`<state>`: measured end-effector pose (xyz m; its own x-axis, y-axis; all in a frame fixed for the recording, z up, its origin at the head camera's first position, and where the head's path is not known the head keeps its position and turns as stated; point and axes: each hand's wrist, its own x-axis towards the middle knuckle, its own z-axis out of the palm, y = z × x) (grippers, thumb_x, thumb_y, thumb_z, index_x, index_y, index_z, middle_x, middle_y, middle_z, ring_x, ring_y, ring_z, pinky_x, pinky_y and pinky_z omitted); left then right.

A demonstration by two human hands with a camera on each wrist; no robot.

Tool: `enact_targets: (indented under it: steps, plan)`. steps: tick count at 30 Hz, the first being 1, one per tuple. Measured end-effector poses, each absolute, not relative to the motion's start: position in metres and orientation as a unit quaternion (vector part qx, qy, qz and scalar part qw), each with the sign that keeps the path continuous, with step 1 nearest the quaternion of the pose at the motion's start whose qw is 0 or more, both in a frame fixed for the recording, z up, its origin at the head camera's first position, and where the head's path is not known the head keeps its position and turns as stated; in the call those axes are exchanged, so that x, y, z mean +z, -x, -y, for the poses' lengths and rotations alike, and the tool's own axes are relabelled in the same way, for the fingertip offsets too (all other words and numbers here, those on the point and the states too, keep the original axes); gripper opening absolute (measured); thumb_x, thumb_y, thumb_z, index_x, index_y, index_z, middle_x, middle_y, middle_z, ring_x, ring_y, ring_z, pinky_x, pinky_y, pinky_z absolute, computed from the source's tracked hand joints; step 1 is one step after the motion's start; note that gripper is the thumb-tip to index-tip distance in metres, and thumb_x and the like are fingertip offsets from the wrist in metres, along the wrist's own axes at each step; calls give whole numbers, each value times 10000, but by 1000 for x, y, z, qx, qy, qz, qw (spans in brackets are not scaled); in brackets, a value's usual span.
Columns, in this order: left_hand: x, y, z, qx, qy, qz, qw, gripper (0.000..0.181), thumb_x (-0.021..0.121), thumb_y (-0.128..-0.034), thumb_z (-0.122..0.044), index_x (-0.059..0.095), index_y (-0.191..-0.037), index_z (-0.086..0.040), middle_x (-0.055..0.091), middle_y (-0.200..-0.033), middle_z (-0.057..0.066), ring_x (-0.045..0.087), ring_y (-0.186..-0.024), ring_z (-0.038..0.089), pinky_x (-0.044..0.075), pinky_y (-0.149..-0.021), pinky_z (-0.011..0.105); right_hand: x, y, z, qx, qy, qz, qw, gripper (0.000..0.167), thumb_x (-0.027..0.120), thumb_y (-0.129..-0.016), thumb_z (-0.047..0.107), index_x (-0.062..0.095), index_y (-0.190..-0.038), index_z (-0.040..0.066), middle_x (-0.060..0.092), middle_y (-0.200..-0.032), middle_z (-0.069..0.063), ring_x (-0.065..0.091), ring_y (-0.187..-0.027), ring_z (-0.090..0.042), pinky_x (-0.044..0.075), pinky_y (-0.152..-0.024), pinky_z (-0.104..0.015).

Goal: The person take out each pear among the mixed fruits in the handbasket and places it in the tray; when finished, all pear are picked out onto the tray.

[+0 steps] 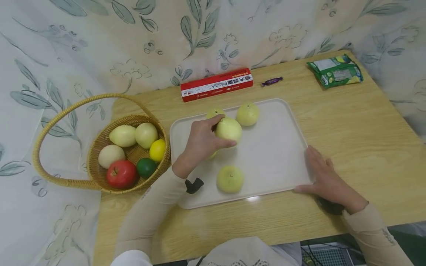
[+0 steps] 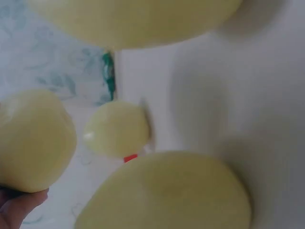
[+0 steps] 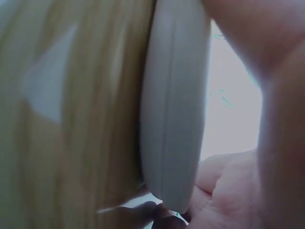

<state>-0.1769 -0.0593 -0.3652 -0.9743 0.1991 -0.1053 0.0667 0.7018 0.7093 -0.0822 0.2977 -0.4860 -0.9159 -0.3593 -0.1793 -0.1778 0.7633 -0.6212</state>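
Yellow-green fruit [image 1: 230, 130]: likely firm, smooth — best held around its middle.
Left hand [image 1: 203, 139]: fingers and thumb pinch it.
Right hand [image 1: 325, 180]: fingers grip the tray [image 1: 269, 155] — near corner.

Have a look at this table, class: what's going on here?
A person's left hand holds a pale yellow-green fruit above a white tray, while the right hand touches the tray's right edge. More such fruits lie on the tray. To its left stands a wicker basket holding a red fruit and several other items.
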Motion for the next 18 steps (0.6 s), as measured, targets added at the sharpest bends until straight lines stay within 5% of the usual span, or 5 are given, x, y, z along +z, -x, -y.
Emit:
enact_targets:
  steps: [18]
  plan:
    - [-414,186,35,324,-86,-924,183,702,890,-650,-322,610,-1277,-176,655,-1122,-37,542,-976,151,485,-884,305,-485,83,-296,-306,135,-930,151,1302,816,-693,485,-53,-1514,-31,-44,-1576,-288,-74,-1472,-391,-134,-1118,-633]
